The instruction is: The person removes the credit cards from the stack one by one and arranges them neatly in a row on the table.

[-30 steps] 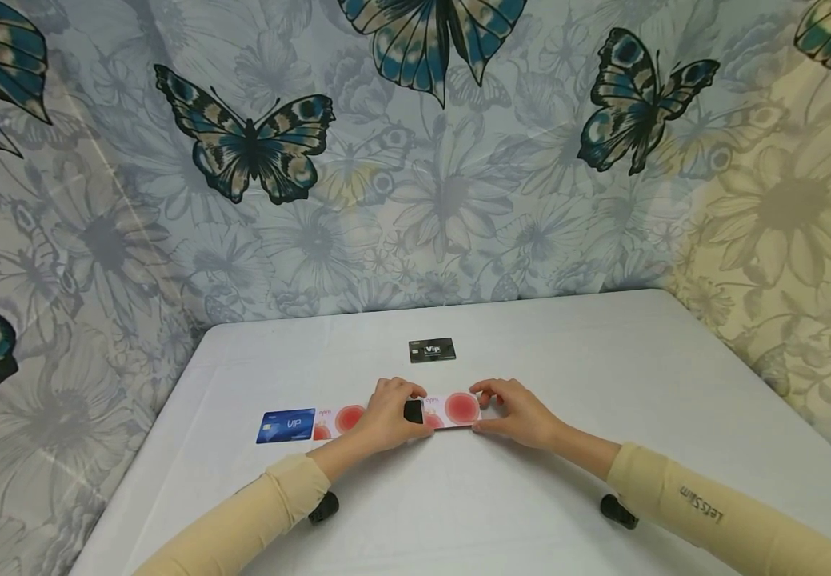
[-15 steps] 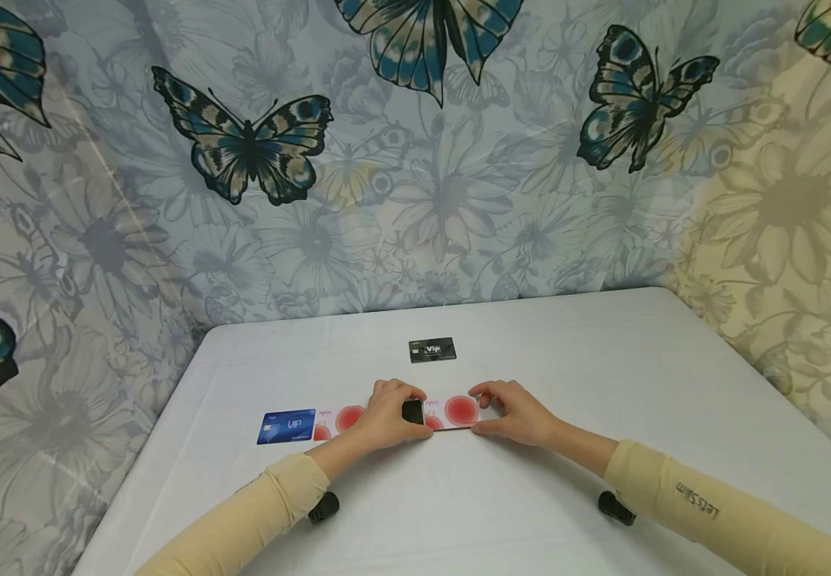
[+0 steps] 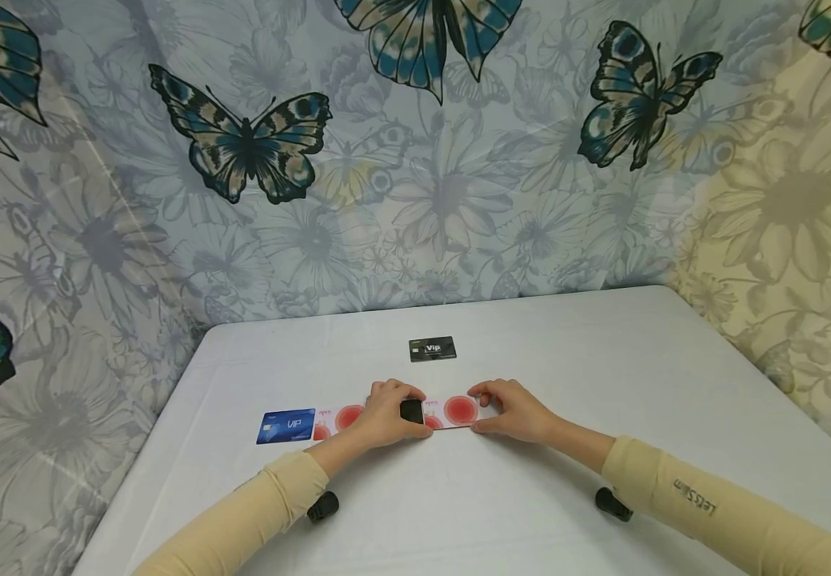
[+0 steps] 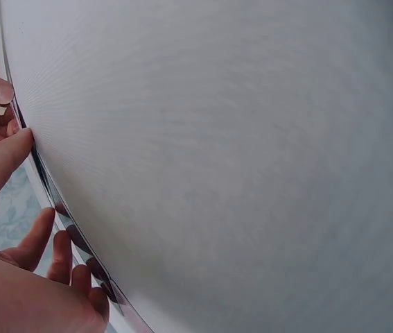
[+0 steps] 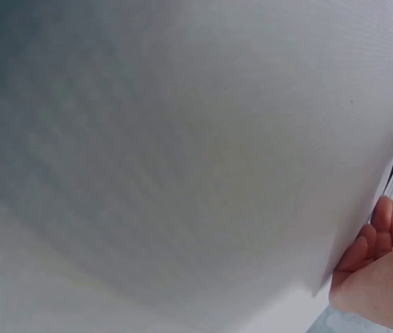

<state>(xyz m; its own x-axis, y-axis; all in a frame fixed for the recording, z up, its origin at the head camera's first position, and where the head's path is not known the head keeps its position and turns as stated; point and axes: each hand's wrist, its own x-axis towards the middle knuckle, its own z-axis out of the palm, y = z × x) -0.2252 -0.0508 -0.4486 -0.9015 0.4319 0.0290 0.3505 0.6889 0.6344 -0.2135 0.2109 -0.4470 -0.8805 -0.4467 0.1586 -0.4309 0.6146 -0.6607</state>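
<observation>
A butterfly-print wall (image 3: 451,192) backed the white table (image 3: 566,344), where a pink card (image 3: 461,410) formed the right end of a row, beside a black piece (image 3: 411,411). The left hand (image 3: 389,416) and right hand (image 3: 518,412), partly curled, pinched its opposite ends between thumb and fingers. Apparently light, stiff and slick, it probably favoured an edge hold.

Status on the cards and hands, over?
Left hand grips black card; right hand pinches pink card beside it. Far card lies apart. Nothing visibly in the way.
</observation>
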